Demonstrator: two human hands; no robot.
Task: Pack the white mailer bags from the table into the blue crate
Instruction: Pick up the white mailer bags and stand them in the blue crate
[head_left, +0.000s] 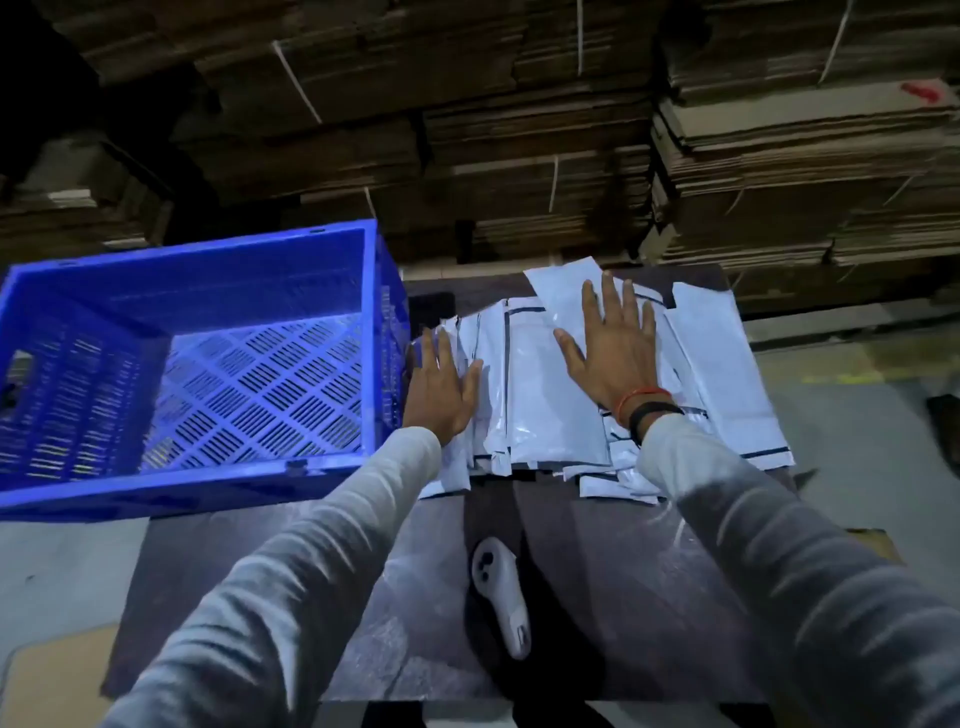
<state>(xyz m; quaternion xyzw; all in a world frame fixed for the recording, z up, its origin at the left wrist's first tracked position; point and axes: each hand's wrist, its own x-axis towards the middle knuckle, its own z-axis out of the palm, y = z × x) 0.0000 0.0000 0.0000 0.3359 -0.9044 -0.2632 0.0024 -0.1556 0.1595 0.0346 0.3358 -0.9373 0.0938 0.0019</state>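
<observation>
Several white mailer bags (540, 395) lie spread in an overlapping pile across the far part of the dark table (613, 597). My left hand (441, 387) rests flat on the pile's left edge, fingers straight, right beside the crate wall. My right hand (610, 345) lies flat with spread fingers on the middle of the pile. The blue crate (197, 478) stands to the left of the bags, its perforated bottom bare.
A white handheld device (501, 592) lies on the near middle of the table. Bundled stacks of flattened cardboard (571, 130) fill the background behind the table. Grey floor (852, 431) shows to the right and left.
</observation>
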